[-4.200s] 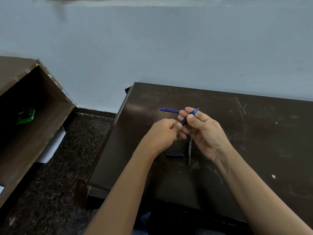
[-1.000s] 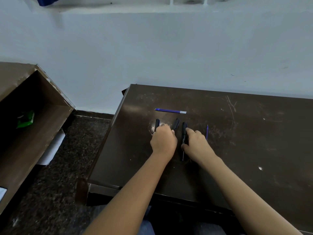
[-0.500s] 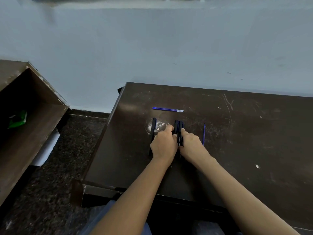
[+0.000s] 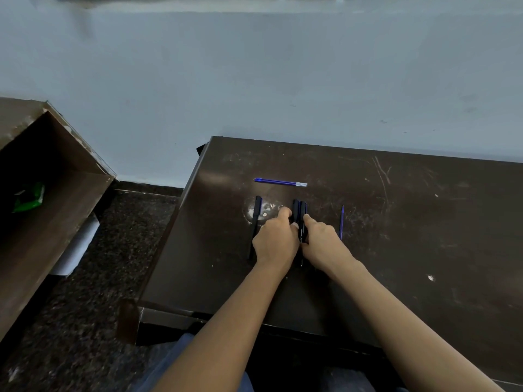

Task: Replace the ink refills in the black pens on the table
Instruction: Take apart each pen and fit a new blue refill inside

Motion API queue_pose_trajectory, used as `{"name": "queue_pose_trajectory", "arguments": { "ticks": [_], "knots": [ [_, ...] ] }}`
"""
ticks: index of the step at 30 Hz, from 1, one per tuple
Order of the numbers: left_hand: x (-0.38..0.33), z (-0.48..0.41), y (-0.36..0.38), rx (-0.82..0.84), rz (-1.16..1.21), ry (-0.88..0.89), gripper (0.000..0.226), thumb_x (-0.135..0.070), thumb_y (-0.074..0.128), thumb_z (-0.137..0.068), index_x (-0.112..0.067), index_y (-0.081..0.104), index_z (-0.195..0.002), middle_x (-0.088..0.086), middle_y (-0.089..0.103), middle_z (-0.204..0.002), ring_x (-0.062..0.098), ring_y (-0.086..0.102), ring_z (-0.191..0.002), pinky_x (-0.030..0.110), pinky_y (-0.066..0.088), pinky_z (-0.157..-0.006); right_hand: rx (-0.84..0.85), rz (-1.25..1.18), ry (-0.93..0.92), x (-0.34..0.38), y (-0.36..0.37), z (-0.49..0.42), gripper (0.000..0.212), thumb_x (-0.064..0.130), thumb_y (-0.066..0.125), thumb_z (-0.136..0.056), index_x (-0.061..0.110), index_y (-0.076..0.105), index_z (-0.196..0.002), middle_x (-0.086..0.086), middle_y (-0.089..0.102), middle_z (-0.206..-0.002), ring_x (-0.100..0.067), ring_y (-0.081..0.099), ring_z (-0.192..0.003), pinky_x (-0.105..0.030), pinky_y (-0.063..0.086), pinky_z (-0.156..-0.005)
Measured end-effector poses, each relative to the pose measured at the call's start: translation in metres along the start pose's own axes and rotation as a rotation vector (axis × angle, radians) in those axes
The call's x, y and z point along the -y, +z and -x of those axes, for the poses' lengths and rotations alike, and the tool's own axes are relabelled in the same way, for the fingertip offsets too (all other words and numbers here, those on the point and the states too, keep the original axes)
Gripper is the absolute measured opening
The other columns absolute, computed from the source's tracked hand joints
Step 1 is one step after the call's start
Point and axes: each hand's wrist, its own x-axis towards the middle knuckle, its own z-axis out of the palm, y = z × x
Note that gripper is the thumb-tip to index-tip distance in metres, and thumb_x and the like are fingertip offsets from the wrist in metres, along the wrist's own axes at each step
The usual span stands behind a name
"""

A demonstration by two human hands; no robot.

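**PENS AND REFILLS ON TABLE: BOTH HANDS AT THE PAIRED PENS**

Nearest the camera, two bare forearms reach over the near edge of the dark table (image 4: 215, 273). The left hand (image 4: 276, 241) lies knuckles up with its fingers curled. Its forefinger and thumb tips meet the first black pen (image 4: 295, 209), but whether they pinch it cannot be told. The right hand (image 4: 322, 243) lays a straight forefinger along the second black pen (image 4: 303, 210), pressing rather than gripping (its other fingers are hidden beneath the hand). These two pens lie side by side between the hands, touching and pointing away from the person.

Just beside the left hand, on its left, a third black pen (image 4: 256, 222) lies parallel across a pale scuffed patch. To the right of the right hand, and apart from it, a thin blue refill (image 4: 341, 223) also lies parallel. Farther back, a second blue refill (image 4: 278, 182) with a clear end lies crosswise.

Beyond the table stands a pale blue wall (image 4: 254, 80). At left, on the speckled floor (image 4: 85, 321), a brown shelf unit (image 4: 56, 207) holds a green packet (image 4: 28, 198).
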Motion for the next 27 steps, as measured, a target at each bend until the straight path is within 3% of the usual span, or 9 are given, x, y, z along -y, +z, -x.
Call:
{"name": "queue_pose_trajectory", "arguments": {
  "ticks": [5, 8, 12, 16, 19, 22, 24, 27],
  "knots": [
    [0.006, -0.007, -0.016, -0.154, 0.014, -0.055, 0.016, -0.025, 0.049, -0.094, -0.014, 0.052, -0.105, 0.005, 0.064, -0.095, 0.024, 0.063, -0.09, 0.031, 0.035, -0.062, -0.038, -0.023, -0.019, 0.001, -0.007, 0.004, 0.071, 0.009, 0.059, -0.088, 0.009, 0.021, -0.148, -0.02, 0.05, -0.128, -0.034, 0.047, -0.121, -0.041, 0.042, -0.095],
    [0.02, -0.016, -0.033, -0.219, -0.043, -0.178, 0.032, -0.03, 0.057, -0.09, -0.007, 0.048, -0.111, 0.013, 0.06, -0.108, 0.031, 0.059, -0.102, 0.035, 0.041, -0.069, -0.089, -0.074, -0.038, 0.002, -0.014, 0.006, 0.061, 0.004, 0.057, -0.087, 0.006, 0.029, -0.142, -0.018, 0.054, -0.118, -0.032, 0.053, -0.111, -0.04, 0.045, -0.089],
    [0.038, -0.019, -0.038, -0.015, -0.036, -0.317, 0.048, -0.033, 0.063, -0.087, -0.001, 0.043, -0.117, 0.019, 0.055, -0.122, 0.037, 0.053, -0.114, 0.042, 0.045, -0.087, -0.105, -0.105, -0.026, 0.003, -0.02, 0.009, 0.051, 0.003, 0.056, -0.087, 0.005, 0.036, -0.133, -0.016, 0.055, -0.111, -0.031, 0.057, -0.101, -0.039, 0.047, -0.083],
    [0.037, -0.023, -0.046, 0.127, -0.042, -0.238, 0.03, -0.022, 0.053, -0.093, -0.002, 0.048, -0.115, 0.02, 0.058, -0.118, 0.033, 0.057, -0.105, 0.038, 0.044, -0.081, -0.098, -0.17, -0.021, 0.005, -0.018, 0.009, 0.052, 0.002, 0.054, -0.087, 0.005, 0.031, -0.134, -0.017, 0.059, -0.106, -0.03, 0.06, -0.095, -0.043, 0.052, -0.082],
    [0.031, -0.024, -0.063, 0.259, 0.012, -0.205, 0.026, -0.018, 0.045, -0.095, -0.011, 0.053, -0.119, 0.017, 0.058, -0.118, 0.025, 0.06, -0.097, 0.035, 0.049, -0.081, -0.144, -0.306, -0.013, 0.007, -0.017, 0.008, 0.058, 0.015, 0.054, -0.091, 0.008, 0.025, -0.141, -0.014, 0.064, -0.103, -0.027, 0.063, -0.093, -0.041, 0.052, -0.082],
    [0.02, -0.019, -0.087, 0.487, 0.039, -0.207, 0.032, -0.015, 0.039, -0.095, -0.024, 0.053, -0.122, 0.009, 0.057, -0.115, 0.021, 0.064, -0.097, 0.033, 0.055, -0.074, -0.168, -0.494, -0.006, 0.013, -0.02, 0.007, 0.057, 0.034, 0.052, -0.093, 0.015, 0.03, -0.142, -0.003, 0.067, -0.087, -0.012, 0.069, -0.071, -0.026, 0.056, -0.068],
    [0.013, -0.013, -0.098, 0.543, -0.046, -0.137, 0.031, -0.017, 0.04, -0.096, -0.026, 0.053, -0.122, 0.006, 0.055, -0.109, 0.017, 0.062, -0.093, 0.03, 0.052, -0.072, -0.134, -0.549, -0.009, 0.018, -0.022, 0.008, 0.048, 0.046, 0.052, -0.091, 0.018, 0.043, -0.129, 0.0, 0.068, -0.079, -0.009, 0.069, -0.062, -0.024, 0.056, -0.065],
    [0.008, 0.004, -0.101, 0.459, -0.065, -0.008, 0.022, -0.024, 0.039, -0.098, -0.022, 0.057, -0.111, 0.003, 0.059, -0.101, 0.011, 0.054, -0.079, 0.027, 0.043, -0.069, -0.06, -0.591, -0.029, 0.026, -0.02, 0.011, 0.039, 0.048, 0.051, -0.091, 0.01, 0.059, -0.1, -0.007, 0.07, -0.073, -0.017, 0.064, -0.057, -0.035, 0.055, -0.069]
  ]
}}
